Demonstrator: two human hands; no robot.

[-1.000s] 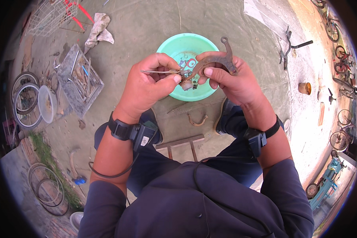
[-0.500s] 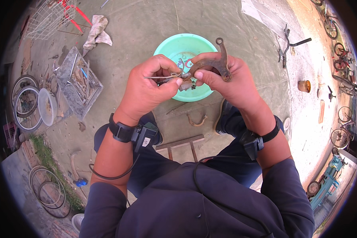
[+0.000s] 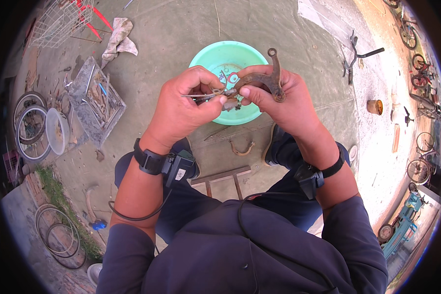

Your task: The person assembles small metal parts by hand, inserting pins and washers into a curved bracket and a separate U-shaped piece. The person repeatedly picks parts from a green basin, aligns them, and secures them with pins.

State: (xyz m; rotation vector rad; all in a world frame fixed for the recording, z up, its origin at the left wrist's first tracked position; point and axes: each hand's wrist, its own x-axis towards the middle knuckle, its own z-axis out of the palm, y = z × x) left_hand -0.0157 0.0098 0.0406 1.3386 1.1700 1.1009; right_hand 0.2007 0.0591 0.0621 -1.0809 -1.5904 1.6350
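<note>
My right hand [image 3: 291, 105] is closed around a rusty, curved brake arm [image 3: 274, 73] with a round eye at its upper end. Its thumb and forefinger pinch the arm's inner end. Opposite it, my left hand [image 3: 181, 105] pinches a thin metal piece [image 3: 195, 95], perhaps a spring, against that end; the fingers hide most of it. Both hands meet over the near part of a mint-green basin [image 3: 206, 56]. Inside the basin are a small red ring [image 3: 233, 77] and other small parts, partly covered by my fingers.
A curved metal part [image 3: 242, 149] and a wooden-topped frame [image 3: 220, 176] lie between my feet. Leftward are a grey tray [image 3: 90, 130] of tools, a white bowl [image 3: 58, 131], wheels [image 3: 27, 132] and a rag [image 3: 118, 36]. Handlebars [image 3: 353, 59] and a brown tin [image 3: 375, 107] are at right.
The hands and the brake arm keep nearly the same pose, with only a slight shift of the fingers and the thin metal piece. The whole view has moved a little.
</note>
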